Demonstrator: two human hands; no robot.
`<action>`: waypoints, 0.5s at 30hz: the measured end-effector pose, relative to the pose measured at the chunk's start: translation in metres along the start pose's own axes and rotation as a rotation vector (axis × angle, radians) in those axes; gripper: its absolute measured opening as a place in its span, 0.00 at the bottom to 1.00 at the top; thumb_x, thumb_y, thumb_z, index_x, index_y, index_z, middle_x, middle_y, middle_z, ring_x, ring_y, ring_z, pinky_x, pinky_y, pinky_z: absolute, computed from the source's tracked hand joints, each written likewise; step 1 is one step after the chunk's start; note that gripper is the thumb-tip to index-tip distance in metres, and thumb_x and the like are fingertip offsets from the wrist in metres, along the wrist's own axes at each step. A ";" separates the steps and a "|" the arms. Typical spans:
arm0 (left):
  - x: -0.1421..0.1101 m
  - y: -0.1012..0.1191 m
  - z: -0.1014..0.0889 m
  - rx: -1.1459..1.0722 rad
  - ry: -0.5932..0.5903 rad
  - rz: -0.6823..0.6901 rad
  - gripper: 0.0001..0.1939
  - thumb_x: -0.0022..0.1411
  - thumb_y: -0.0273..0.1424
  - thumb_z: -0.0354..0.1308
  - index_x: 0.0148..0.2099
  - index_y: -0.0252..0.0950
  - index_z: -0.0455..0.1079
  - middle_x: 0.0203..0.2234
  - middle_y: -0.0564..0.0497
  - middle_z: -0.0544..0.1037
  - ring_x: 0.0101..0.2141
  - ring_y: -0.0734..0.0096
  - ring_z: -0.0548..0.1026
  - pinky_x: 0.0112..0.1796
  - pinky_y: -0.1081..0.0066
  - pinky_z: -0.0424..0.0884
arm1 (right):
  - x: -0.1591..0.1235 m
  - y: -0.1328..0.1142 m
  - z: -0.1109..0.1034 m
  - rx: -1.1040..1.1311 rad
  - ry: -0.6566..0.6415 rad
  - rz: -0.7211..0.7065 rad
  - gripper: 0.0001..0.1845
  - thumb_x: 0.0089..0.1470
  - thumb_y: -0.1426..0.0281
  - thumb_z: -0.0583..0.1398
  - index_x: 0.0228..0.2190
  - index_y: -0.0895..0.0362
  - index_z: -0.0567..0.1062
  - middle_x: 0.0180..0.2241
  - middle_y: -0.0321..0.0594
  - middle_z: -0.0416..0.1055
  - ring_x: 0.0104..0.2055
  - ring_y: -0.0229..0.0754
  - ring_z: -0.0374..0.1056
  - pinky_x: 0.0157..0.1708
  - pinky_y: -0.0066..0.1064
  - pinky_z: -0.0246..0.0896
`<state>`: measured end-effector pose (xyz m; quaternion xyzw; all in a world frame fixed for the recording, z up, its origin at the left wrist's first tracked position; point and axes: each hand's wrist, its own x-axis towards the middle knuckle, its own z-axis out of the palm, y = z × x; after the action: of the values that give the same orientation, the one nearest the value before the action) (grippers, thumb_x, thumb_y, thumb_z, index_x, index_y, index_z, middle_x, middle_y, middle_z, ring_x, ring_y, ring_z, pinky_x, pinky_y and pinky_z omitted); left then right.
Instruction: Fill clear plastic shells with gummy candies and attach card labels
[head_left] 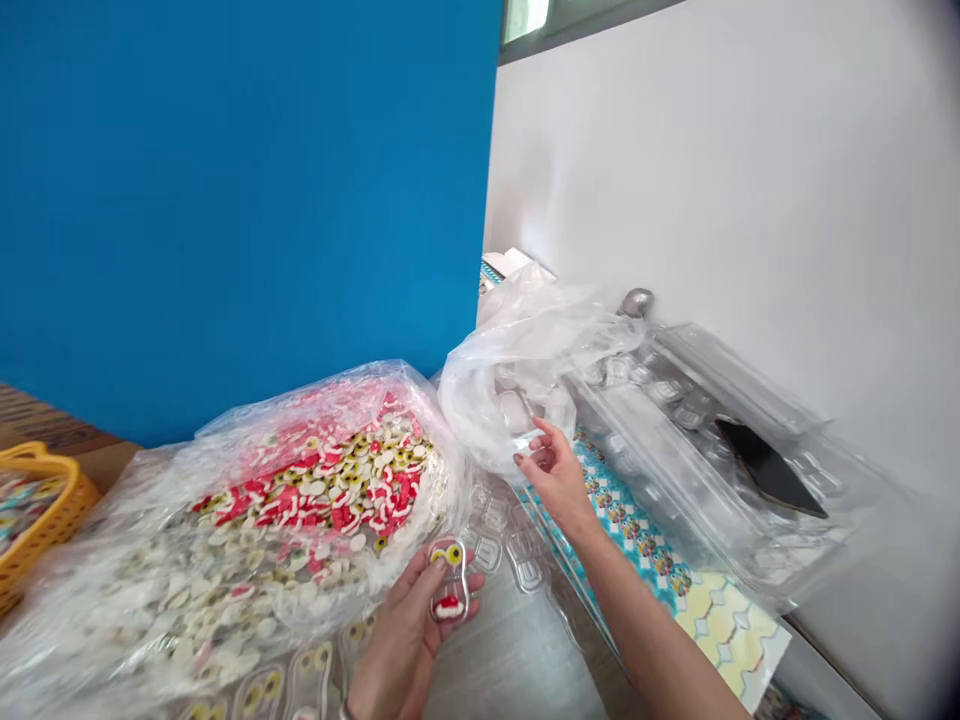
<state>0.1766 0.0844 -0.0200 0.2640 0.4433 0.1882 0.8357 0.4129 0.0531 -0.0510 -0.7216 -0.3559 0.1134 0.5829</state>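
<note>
My left hand (401, 630) holds a clear plastic blister (448, 580) shaped like a figure eight, with a gummy yellow eye at the top and gummy red lips at the bottom. Just left of it lies a large clear bag (315, 500), open and full of white, yellow and red gummy candies. My right hand (551, 475) is up among the folds of a crumpled clear plastic bag (517, 390), its fingers pinching a clear blister (521, 425) that the film partly hides.
Stacked clear blister trays (697, 440) lie to the right, with a black phone (765, 468) on them. Loose blisters (495, 540) lie on the grey surface, and filled ones (270, 690) lie at the bottom edge. A yellow basket (37, 520), blue board (225, 200) and white wall (712, 150) bound the area.
</note>
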 end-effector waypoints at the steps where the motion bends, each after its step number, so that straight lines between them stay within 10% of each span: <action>1: -0.001 -0.001 0.000 -0.007 -0.013 0.009 0.21 0.56 0.38 0.65 0.50 0.36 0.71 0.47 0.40 0.78 0.42 0.56 0.80 0.40 0.62 0.77 | -0.012 -0.009 0.001 0.111 -0.049 0.069 0.29 0.51 0.64 0.62 0.54 0.55 0.67 0.35 0.36 0.69 0.27 0.35 0.64 0.25 0.26 0.62; 7: -0.005 0.002 -0.009 -0.002 -0.110 -0.034 0.24 0.65 0.48 0.51 0.51 0.34 0.71 0.43 0.39 0.79 0.37 0.60 0.80 0.30 0.67 0.77 | -0.076 -0.055 -0.003 0.393 -0.612 0.393 0.20 0.51 0.62 0.64 0.45 0.53 0.73 0.30 0.32 0.71 0.21 0.32 0.59 0.19 0.23 0.52; 15: -0.040 -0.002 -0.031 0.131 -0.410 -0.195 0.38 0.59 0.62 0.45 0.51 0.35 0.73 0.36 0.38 0.79 0.35 0.54 0.81 0.27 0.66 0.75 | -0.112 -0.082 0.008 0.070 -0.996 0.044 0.08 0.57 0.71 0.58 0.29 0.54 0.79 0.29 0.34 0.75 0.30 0.37 0.69 0.31 0.28 0.63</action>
<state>0.1290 0.0695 -0.0101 0.3065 0.2990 0.0198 0.9035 0.2961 -0.0080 -0.0063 -0.5673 -0.5717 0.4682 0.3634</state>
